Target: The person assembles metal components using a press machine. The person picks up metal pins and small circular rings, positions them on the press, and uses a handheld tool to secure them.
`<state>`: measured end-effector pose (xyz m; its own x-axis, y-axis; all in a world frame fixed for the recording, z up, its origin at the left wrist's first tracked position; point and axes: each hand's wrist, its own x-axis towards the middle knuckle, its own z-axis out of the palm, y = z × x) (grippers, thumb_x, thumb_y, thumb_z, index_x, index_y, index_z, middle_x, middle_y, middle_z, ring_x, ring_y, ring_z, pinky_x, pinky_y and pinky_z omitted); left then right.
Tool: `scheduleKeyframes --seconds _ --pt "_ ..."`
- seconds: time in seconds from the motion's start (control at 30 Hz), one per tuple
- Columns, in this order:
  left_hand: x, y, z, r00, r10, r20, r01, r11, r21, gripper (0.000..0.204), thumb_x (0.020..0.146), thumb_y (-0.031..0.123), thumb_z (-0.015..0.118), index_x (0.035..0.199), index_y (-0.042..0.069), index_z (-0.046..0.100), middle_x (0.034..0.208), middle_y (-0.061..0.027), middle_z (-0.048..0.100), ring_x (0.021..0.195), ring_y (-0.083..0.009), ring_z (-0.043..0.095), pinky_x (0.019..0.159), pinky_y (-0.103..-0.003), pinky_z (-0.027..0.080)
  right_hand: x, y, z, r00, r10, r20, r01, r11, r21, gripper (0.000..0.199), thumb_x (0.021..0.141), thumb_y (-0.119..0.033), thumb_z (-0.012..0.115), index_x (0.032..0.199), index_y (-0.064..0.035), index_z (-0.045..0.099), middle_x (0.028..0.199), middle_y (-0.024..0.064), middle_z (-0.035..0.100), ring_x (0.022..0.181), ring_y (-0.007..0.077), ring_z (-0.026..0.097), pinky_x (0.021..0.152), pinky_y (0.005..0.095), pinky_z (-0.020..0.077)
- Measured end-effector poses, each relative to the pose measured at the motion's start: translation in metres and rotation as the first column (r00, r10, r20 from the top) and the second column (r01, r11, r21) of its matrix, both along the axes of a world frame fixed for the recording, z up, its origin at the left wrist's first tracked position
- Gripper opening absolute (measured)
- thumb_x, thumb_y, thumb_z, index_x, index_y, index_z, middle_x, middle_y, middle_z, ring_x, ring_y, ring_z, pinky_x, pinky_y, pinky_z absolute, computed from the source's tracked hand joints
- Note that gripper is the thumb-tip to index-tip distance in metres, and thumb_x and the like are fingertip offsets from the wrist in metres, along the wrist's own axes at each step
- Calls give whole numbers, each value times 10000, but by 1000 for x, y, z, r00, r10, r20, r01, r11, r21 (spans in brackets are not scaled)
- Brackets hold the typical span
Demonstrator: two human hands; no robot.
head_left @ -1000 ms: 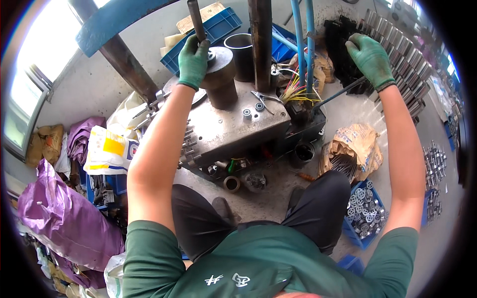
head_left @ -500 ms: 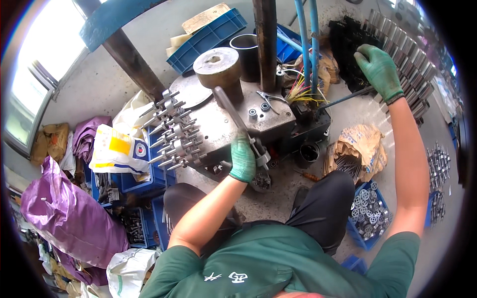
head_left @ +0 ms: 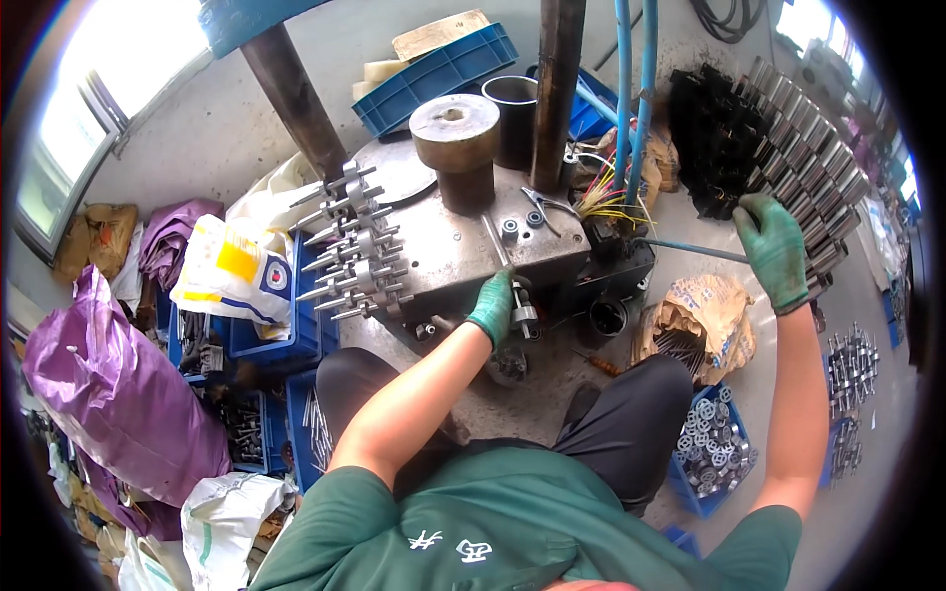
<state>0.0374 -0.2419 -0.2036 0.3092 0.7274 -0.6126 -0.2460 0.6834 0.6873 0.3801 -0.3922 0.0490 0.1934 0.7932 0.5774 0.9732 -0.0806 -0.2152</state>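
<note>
The left hand (head_left: pixel 493 307), in a green work glove, is clenched around a small grey metal fitting (head_left: pixel 522 317) at the front edge of the steel press table (head_left: pixel 463 246), fingers wrapped over its top so it sits steady against the lip, while the right hand (head_left: pixel 774 246), gloved the same way, is closed on the end of a long thin lever rod (head_left: pixel 690 248) that runs back toward the machine; holding it far out at arm's length looks like a matter of leverage. The table is the biggest thing here: a thick, scuffed grey plate between dark upright columns (head_left: pixel 557 89), with a squat brown cylindrical die (head_left: pixel 455 138) standing near its middle, so the work stays under the press line. Along the table's left edge a cluster of shiny stepped steel pins (head_left: pixel 350 246) lies side by side, points outward, apparently parked within easy reach of the left arm. Blue plastic crates (head_left: pixel 439 69) sit behind and beside the machine, and another by the right knee holds small round metal parts (head_left: pixel 711 445), seemingly sorted by kind. The fitting itself is short, dull silver, roughly cylindrical with a stepped collar, mostly hidden by the glove; its lower end shows just below the table edge.
</note>
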Motion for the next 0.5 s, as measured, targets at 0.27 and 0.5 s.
scheduleKeyframes --seconds 0.27,0.5 --pt "-28 -77 -5 829 -113 -547 463 686 561 306 1038 352 569 1026 64 671 823 -121 642 831 -340 668 770 -455 533 -31 -31 -23 996 88 17 -88 995 40 229 908 -137 738 1086 7 728 1042 171 743 936 318 732 850 393 580" --pt "-101 -106 106 946 64 -318 225 579 784 202 1049 222 659 1140 44 689 988 -16 644 898 -125 635 774 -272 532 -153 -23 -38 780 602 172 -596 798 -86 274 874 -262 750 1057 -59 728 1049 113 736 955 324 699 868 438 554"
